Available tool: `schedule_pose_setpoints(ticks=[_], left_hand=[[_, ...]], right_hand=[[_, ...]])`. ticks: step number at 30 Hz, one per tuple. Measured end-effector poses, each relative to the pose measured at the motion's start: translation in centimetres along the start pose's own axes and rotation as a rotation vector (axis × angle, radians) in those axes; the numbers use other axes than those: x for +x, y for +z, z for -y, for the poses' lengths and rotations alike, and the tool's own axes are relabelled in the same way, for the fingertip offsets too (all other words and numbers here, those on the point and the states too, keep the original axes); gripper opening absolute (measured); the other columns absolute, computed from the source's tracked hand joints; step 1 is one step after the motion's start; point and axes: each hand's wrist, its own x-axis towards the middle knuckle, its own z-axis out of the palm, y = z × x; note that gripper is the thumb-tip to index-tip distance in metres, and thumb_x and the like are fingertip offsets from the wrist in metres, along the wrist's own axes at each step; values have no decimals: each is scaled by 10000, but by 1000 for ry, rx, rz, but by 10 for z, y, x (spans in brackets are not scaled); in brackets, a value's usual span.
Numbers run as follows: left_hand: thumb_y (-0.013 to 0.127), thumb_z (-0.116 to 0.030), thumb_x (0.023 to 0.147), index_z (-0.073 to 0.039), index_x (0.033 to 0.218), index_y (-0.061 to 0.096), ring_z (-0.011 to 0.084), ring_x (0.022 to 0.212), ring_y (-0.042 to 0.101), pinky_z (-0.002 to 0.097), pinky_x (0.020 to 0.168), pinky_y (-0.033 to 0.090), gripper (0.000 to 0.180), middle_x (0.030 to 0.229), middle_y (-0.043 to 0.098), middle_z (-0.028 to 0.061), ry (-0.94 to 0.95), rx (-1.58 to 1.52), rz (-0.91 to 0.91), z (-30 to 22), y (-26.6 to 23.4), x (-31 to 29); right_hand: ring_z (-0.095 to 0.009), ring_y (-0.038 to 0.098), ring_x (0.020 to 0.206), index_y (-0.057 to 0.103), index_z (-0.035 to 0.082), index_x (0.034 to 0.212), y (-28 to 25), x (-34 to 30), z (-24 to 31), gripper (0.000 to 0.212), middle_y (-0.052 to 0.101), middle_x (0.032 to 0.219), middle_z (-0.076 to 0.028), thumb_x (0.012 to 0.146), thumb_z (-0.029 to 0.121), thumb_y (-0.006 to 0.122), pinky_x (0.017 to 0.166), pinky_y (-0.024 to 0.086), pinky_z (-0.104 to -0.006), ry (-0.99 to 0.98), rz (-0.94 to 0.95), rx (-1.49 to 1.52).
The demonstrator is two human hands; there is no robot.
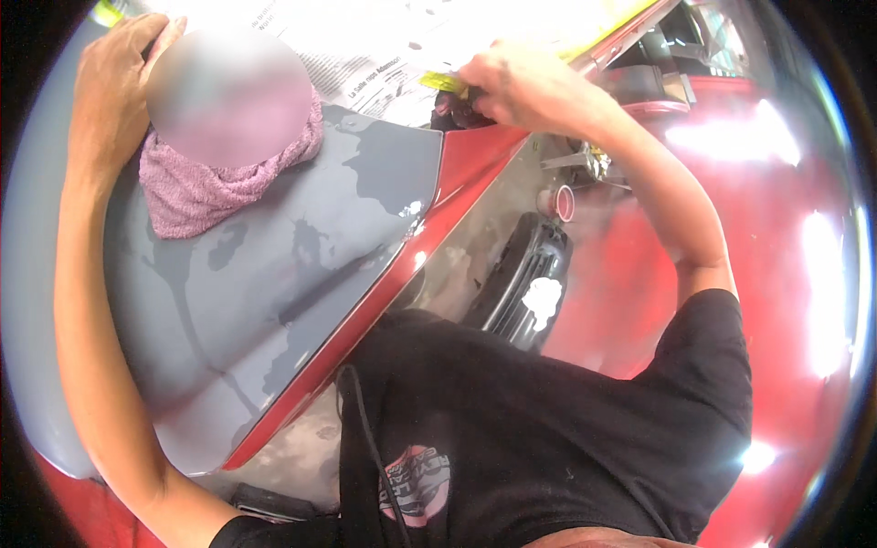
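Note:
Sheets of newspaper (pixel 356 78) cover the area beyond a grey-primed car hood (pixel 265 283), edged with yellow masking tape (pixel 441 81). My right hand (pixel 525 89) is closed, its fingertips pinching the tape at the paper's near right corner, by the red fender. My left hand (pixel 117 87) is at the far left, fingers curled in at the paper's edge; what they hold is hidden. Next to the left wrist a purple towel (pixel 206 192) lies bunched on the hood. A round blurred patch hides the towel's upper part. Darker patches mark the grey surface.
The hood's red edge (pixel 365 320) runs diagonally in front of me. On the floor between the cars lie a black car part (pixel 525 274) and a small round cup (pixel 559 203). A glossy red car panel (pixel 630 292) stands close on my right.

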Motion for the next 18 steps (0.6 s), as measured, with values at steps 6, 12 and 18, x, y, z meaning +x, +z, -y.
schedule_pose_setpoints(ticks=[6, 12, 18], left_hand=[[614, -253, 1034, 47, 1010, 680, 365, 921, 658, 427, 854, 479, 308, 983, 696, 193, 26, -18, -34, 5, -1, -4], [634, -204, 1013, 49, 1016, 685, 387, 926, 664, 437, 841, 490, 259, 986, 706, 193, 23, 10, -20, 3, -6, -5], [619, -157, 1023, 52, 1014, 660, 376, 914, 645, 429, 839, 488, 214, 965, 685, 189, 22, -7, 63, -3, 1, 0]], right_hand=[[-368, 668, 879, 712, 10, 976, -38, 9, 7, 143, 674, 885, -173, 845, 66, 701, 780, 528, -472, -16, 230, 231], [-343, 640, 1037, 710, -29, 1063, -33, -31, 0, 290, 665, 1020, -132, 779, -8, 652, 871, 544, -417, -177, 96, 116], [-332, 628, 1092, 685, -23, 1122, -8, -42, 37, 324, 648, 1119, -137, 798, -8, 671, 936, 530, -434, -37, -27, 107]])
